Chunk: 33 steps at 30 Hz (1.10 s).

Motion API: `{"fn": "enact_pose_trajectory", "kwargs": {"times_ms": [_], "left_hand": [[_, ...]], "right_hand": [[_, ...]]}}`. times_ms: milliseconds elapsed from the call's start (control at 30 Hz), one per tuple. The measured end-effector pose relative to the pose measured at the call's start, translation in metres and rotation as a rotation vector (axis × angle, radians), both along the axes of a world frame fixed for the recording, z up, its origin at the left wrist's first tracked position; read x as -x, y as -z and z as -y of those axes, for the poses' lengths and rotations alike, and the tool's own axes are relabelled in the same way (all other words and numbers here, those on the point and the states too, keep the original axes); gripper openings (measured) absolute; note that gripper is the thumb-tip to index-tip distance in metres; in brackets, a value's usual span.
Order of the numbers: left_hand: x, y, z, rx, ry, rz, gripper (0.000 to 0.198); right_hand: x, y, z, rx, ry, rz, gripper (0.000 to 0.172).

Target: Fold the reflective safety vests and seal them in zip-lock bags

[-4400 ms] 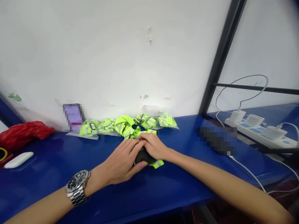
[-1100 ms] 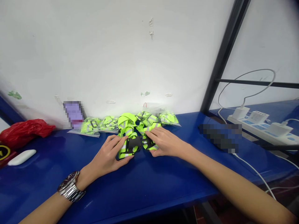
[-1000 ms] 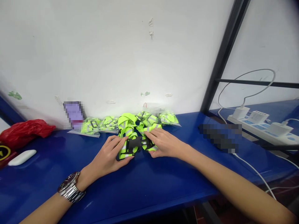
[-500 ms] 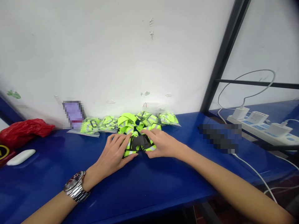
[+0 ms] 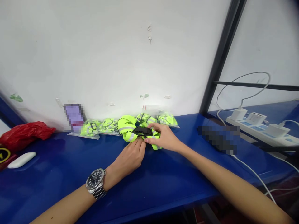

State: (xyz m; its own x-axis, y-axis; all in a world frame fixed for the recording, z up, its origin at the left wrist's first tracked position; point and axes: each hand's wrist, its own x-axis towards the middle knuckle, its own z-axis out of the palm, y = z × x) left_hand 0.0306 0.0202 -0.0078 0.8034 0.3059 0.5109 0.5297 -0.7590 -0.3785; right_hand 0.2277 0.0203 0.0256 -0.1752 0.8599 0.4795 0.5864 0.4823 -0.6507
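Note:
A neon yellow reflective vest [image 5: 127, 129] with silver stripes lies bunched on the blue table, and a black panel [image 5: 142, 131] shows on top of it. My left hand [image 5: 129, 154] presses in from the front, fingers curled against the vest's lower edge. My right hand [image 5: 162, 137] pinches the black panel and a yellow strap between thumb and fingers. Several similar vests in clear plastic bags [image 5: 108, 126] lie in a row behind it, against the wall. A steel wristwatch [image 5: 95, 183] sits on my left wrist.
The blue table [image 5: 70, 183] runs along a white wall [image 5: 116, 53]. A red plastic bag [image 5: 25, 132] and a white oval object [image 5: 21, 160] lie at the left. At the right are a blurred object [image 5: 218, 140], a black metal post [image 5: 220, 59], and a power strip [image 5: 257, 129] with white cables.
The vest has been gathered into a tighter bundle, with the black panel now on top. My left hand has moved right and lower, and my right hand has risen onto the panel.

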Motion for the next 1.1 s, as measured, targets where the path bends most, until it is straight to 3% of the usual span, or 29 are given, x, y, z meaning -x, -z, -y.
{"fn": "enact_pose_trajectory", "kwargs": {"times_ms": [167, 267, 367, 467, 567, 733, 867, 933, 1000, 1067, 1100], "left_hand": [[0.001, -0.002, -0.002, 0.378, -0.122, 0.257, 0.034], [0.001, -0.010, -0.003, 0.777, -0.104, 0.521, 0.035], [0.002, -0.020, -0.006, 1.311, 0.020, 0.846, 0.035], [0.000, -0.029, -0.008, 1.616, 0.290, 1.198, 0.035], [-0.007, -0.033, -0.007, 1.675, 0.373, 1.426, 0.035], [-0.023, -0.036, -0.009, 1.491, 0.285, 1.677, 0.034], [-0.029, -0.044, -0.017, 1.452, 0.180, 1.860, 0.019], [-0.029, -0.047, -0.020, 1.431, 0.118, 1.926, 0.013], [-0.030, -0.048, -0.024, 1.414, 0.080, 1.963, 0.011], [-0.031, -0.049, -0.026, 1.385, 0.048, 2.006, 0.009], [-0.032, -0.048, -0.027, 1.364, 0.027, 2.034, 0.008]], "right_hand": [[0.000, 0.001, -0.002, 0.049, -0.015, -0.042, 0.048], [0.000, 0.000, -0.002, 0.059, -0.010, -0.065, 0.048], [-0.001, 0.000, -0.001, 0.055, -0.025, -0.082, 0.045], [0.000, 0.000, 0.000, 0.036, -0.068, -0.067, 0.045], [0.002, 0.000, 0.002, 0.007, -0.121, -0.036, 0.046], [0.003, -0.004, 0.007, 0.006, -0.186, 0.044, 0.045], [0.002, -0.007, 0.010, -0.014, -0.160, 0.174, 0.055], [0.006, -0.005, 0.011, -0.182, -0.049, 0.217, 0.060], [0.013, 0.000, 0.014, -0.421, 0.027, 0.229, 0.046], [0.023, 0.006, 0.018, -0.628, -0.064, 0.280, 0.019], [0.028, 0.010, 0.020, -0.700, -0.156, 0.327, 0.014]]}}
